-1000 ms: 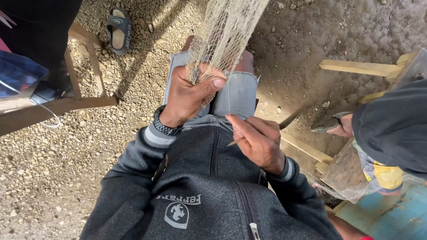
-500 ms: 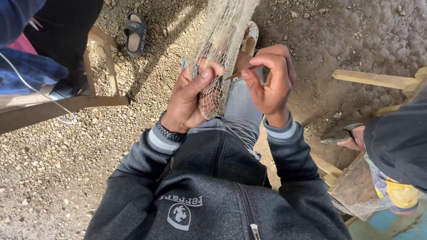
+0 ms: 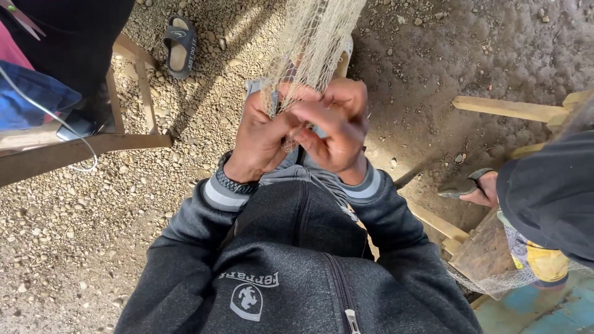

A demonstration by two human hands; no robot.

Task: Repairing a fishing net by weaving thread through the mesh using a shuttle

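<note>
Pinching pale fishing net point(image 3: 315, 43): left hand point(image 3: 260, 139) and right hand point(image 3: 334, 127) pressed together, fingers curled on mesh.

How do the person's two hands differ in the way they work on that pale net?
The left hand has a dark watch at its wrist; the right hand has only a striped cuff. The left hand's thumb points up along the net, while the right hand's fingers curl over in front, towards the left hand. Both hands meet at the net's lower end and pinch the mesh, above the person's lap.
</note>
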